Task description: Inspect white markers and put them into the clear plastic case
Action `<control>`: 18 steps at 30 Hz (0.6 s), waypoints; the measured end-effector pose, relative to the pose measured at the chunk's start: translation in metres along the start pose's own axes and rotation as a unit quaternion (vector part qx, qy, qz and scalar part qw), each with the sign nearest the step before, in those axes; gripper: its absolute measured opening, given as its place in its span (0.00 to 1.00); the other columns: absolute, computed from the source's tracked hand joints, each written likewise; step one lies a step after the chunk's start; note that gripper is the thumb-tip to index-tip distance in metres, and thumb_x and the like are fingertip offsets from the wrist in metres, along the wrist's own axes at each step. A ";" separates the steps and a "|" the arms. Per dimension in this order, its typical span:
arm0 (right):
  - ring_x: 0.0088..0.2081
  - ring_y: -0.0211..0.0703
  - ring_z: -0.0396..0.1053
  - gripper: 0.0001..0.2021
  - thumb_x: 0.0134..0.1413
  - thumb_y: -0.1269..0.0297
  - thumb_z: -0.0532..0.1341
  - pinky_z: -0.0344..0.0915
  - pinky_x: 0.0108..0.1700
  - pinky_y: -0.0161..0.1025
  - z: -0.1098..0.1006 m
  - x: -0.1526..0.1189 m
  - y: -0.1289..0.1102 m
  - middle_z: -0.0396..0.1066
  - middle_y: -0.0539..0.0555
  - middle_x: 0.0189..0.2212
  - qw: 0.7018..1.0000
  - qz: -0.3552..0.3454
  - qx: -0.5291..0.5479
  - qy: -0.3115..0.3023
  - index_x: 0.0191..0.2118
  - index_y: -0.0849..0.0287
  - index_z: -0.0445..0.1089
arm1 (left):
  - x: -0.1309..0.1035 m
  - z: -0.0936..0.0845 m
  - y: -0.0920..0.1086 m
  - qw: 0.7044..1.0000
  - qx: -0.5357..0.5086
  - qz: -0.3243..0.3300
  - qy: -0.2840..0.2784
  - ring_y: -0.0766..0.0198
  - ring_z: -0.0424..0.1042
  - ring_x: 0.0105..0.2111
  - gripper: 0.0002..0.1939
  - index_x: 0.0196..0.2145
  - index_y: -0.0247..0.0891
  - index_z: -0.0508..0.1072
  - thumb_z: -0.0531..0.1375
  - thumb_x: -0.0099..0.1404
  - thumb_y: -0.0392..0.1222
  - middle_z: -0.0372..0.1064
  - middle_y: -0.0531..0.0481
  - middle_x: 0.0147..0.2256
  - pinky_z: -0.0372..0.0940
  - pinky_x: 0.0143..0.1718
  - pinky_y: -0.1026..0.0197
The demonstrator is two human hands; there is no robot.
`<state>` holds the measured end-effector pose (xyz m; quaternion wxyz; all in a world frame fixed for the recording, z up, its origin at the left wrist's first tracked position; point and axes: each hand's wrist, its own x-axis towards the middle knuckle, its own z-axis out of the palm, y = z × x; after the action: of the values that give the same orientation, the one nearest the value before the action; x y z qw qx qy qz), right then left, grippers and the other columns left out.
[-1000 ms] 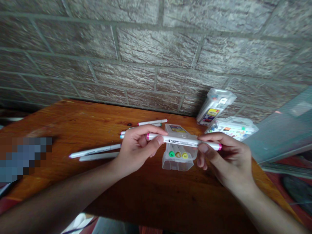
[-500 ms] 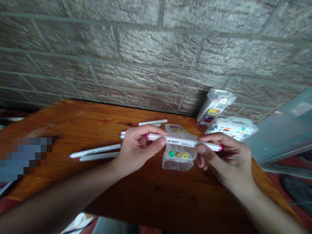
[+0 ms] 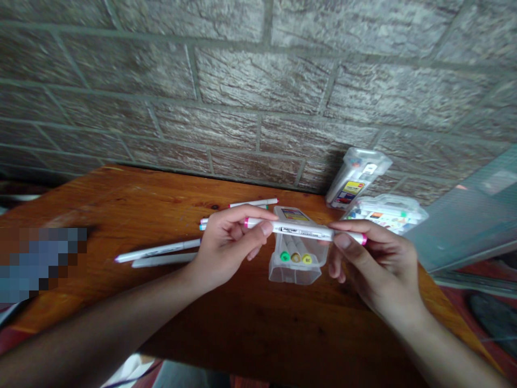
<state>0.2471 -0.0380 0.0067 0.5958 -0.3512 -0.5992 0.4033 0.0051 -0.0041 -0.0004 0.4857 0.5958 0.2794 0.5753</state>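
A white marker [image 3: 305, 231] with pink ends is held level between both hands. My left hand [image 3: 230, 242] pinches its left part between thumb and fingers. At the right end, my right hand [image 3: 383, 264] grips it the same way, the pink tip showing past the fingers. Behind and below the marker, a clear plastic marker case [image 3: 294, 274] lies open on the table, with green, brown and yellow-ended markers [image 3: 295, 257] inside. Several loose markers [image 3: 159, 250] lie left of the case, some partly hidden by my left hand.
The wooden table [image 3: 100, 215] stands against a stone-block wall [image 3: 258, 97]. At the back right, a clear marker case [image 3: 349, 178] stands upright beside a wider clear case [image 3: 388, 212] of markers. A glass panel [image 3: 476, 210] is on the far right.
The marker has tilted slightly closer to level, and its printed label has turned a little. My right thumb has shifted right along it. The things on the table stay put.
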 end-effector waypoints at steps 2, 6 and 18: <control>0.17 0.36 0.71 0.06 0.67 0.64 0.70 0.68 0.17 0.30 -0.001 0.000 0.000 0.76 0.48 0.19 1.000 -0.002 -0.002 0.003 0.47 0.51 0.84 | 0.000 -0.001 -0.001 1.000 -0.002 -0.002 -0.003 0.71 0.64 0.16 0.09 0.41 0.37 0.85 0.71 0.68 0.45 0.69 0.55 0.19 0.56 0.17 0.67; 0.16 0.35 0.70 0.06 0.65 0.63 0.72 0.67 0.17 0.30 -0.002 0.000 0.000 0.78 0.49 0.20 1.000 0.009 -0.009 0.020 0.46 0.51 0.85 | -0.001 -0.003 -0.004 0.999 -0.045 -0.012 -0.014 0.72 0.66 0.17 0.08 0.44 0.39 0.86 0.71 0.70 0.44 0.75 0.52 0.25 0.58 0.18 0.68; 0.17 0.36 0.71 0.07 0.65 0.62 0.72 0.67 0.17 0.31 -0.004 0.000 0.001 0.80 0.50 0.24 0.999 0.033 0.017 0.024 0.47 0.51 0.84 | -0.001 -0.001 -0.004 0.996 -0.079 -0.025 -0.013 0.72 0.67 0.18 0.09 0.45 0.38 0.84 0.70 0.70 0.44 0.78 0.50 0.28 0.60 0.18 0.68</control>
<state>0.2507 -0.0370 0.0058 0.6022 -0.3702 -0.5662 0.4239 0.0048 -0.0034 -0.0043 0.5492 0.5559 0.2417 0.5753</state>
